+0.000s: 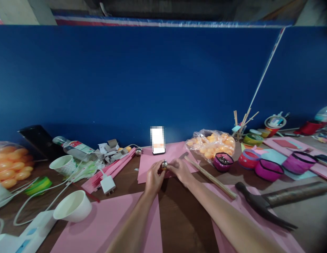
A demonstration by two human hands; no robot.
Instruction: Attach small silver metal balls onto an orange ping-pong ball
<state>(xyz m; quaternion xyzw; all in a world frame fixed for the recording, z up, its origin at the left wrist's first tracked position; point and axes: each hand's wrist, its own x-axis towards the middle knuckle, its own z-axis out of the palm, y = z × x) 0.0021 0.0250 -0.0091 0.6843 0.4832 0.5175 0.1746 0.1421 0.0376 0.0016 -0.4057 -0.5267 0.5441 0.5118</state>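
Near the middle of the head view, a small shiny silver ball (164,163) with an orange part below it is held between both hands. My left hand (154,177) is closed around its left side. From the right, my right hand (181,171) pinches at the same piece with thumb and fingers. Both hands are just above pink paper (143,170) on the dark table. Behind them a lit phone (158,142) stands against the blue wall. The exact grip on the small piece is partly hidden by the fingers.
Right: a bag of orange balls (212,142), a purple pouch (223,162), a wooden stick (211,177) and a hammer (266,202). Left: a paper cup (73,206), a white charger (108,184), cables and a power strip (34,232). Another silver ball (138,151) lies left of the phone.
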